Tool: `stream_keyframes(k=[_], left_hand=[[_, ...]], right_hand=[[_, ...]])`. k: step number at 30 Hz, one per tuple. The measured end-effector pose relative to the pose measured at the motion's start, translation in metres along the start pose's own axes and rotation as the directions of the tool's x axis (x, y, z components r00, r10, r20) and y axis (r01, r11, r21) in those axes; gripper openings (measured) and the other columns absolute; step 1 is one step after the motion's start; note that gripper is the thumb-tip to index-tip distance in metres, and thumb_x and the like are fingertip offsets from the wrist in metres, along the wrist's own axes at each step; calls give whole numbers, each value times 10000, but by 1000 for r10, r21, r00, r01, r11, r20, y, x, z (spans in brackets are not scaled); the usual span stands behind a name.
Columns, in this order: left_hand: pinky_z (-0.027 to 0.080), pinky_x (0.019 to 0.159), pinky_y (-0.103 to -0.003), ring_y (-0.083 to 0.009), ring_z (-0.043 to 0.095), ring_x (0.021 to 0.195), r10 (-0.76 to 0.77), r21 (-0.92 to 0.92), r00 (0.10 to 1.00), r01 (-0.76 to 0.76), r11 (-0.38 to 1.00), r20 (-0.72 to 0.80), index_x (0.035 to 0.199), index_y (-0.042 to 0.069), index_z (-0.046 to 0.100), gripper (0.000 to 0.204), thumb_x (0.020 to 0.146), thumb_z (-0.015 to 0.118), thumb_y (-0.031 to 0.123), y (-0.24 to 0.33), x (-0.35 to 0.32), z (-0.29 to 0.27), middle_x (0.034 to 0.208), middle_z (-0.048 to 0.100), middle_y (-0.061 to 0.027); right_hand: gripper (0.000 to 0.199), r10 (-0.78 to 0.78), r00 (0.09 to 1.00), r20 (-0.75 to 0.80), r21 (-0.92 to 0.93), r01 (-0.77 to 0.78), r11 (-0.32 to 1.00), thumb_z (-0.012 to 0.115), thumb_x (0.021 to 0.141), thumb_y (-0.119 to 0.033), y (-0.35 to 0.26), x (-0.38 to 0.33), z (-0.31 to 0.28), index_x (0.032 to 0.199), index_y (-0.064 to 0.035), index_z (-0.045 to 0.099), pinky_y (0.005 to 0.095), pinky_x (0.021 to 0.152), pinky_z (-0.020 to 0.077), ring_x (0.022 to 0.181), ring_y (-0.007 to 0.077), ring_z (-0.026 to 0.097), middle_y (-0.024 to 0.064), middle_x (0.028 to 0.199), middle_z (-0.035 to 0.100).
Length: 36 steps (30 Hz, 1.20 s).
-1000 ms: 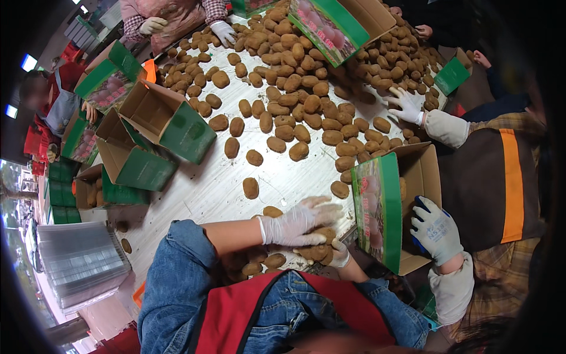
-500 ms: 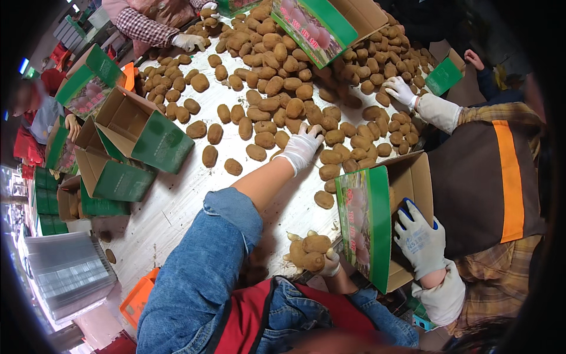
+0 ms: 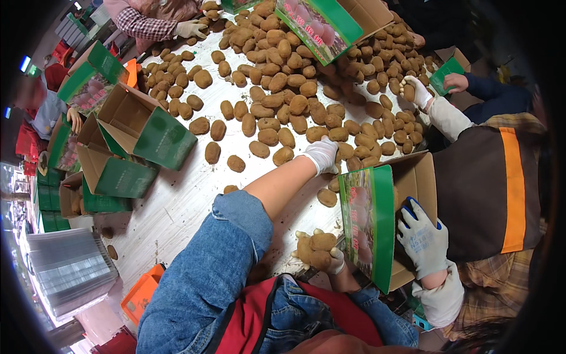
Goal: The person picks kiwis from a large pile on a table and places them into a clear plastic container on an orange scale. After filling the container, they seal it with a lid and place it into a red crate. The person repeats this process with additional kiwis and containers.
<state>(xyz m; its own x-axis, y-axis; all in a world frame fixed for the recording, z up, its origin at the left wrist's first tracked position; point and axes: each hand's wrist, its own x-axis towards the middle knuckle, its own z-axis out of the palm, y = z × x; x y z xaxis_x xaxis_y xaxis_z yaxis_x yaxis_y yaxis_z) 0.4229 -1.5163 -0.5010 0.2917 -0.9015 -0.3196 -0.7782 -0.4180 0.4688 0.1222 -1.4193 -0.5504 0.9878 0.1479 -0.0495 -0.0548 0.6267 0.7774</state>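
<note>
My left hand [image 3: 322, 157], in a white glove, reaches over the pile of brown kiwifruit [image 3: 277, 82]. Its fingers curl down among the fruit at the pile's near edge, and whatever lies beneath them is hidden. Lower down, close to my body, my gloved right hand [image 3: 336, 261] is closed around several kiwifruit [image 3: 320, 259], cupping them from below. Just right of that hand, a green and brown cardboard box [image 3: 384, 230] stands with its open top facing right.
A co-worker's grey-and-white gloved hand [image 3: 423, 239] is at the box's opening; another gloved hand [image 3: 417, 91] holds a kiwifruit. Open boxes [image 3: 162, 141] stand at the table's left, above a stack of clear plastic trays [image 3: 69, 274]. Another box [image 3: 324, 29] tips over the pile.
My left hand has moved right and slightly toward me, its spread fingers now curled. My right hand with its kiwifruit has shifted slightly right. The co-worker's far hand has lifted a kiwifruit.
</note>
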Motion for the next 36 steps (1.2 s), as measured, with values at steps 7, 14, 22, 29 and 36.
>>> stream_keyframes(k=[7,14,22,29,36], left_hand=[[556,824,-466,-394,681,1009,183,-76,981,-178,981,65,1252,136,573,712,629,903,240,6,-53,24,1112,659,-181],[545,879,-475,-411,671,1054,-45,-278,994,15,960,-102,1306,101,532,694,693,827,237,10,-91,54,1126,659,-229],[569,820,-362,-248,686,908,-344,-845,930,79,529,-129,1312,108,513,797,629,910,209,-70,-196,-23,1071,682,-159],[586,827,-309,-193,655,1015,-543,-704,458,-554,445,-704,1300,110,527,604,793,840,14,-167,-328,-199,1152,610,-78],[422,1091,-430,-314,527,1279,-727,-688,152,-497,529,-669,1584,70,280,735,1003,662,307,-262,-304,-244,1385,550,-185]], right_hand=[[889,-175,983,61,-905,128,407,807,820,-465,-8,2,-5,1563,-301,347,573,815,612,1289,644,443,213,1641,227],[871,-196,981,10,-932,80,355,779,838,-500,-9,8,-2,1566,-291,349,603,963,552,1309,558,490,193,1635,266],[774,14,999,30,-921,22,390,695,923,-483,30,73,23,1578,-327,313,529,868,601,1398,514,405,137,1688,180],[624,104,981,167,-939,126,320,506,1050,-421,116,280,94,1588,-190,288,557,1005,533,1417,440,426,115,1634,303],[780,-62,992,111,-883,70,-464,673,977,-400,220,464,146,1606,-140,292,532,1144,324,1456,252,373,50,1551,441]])
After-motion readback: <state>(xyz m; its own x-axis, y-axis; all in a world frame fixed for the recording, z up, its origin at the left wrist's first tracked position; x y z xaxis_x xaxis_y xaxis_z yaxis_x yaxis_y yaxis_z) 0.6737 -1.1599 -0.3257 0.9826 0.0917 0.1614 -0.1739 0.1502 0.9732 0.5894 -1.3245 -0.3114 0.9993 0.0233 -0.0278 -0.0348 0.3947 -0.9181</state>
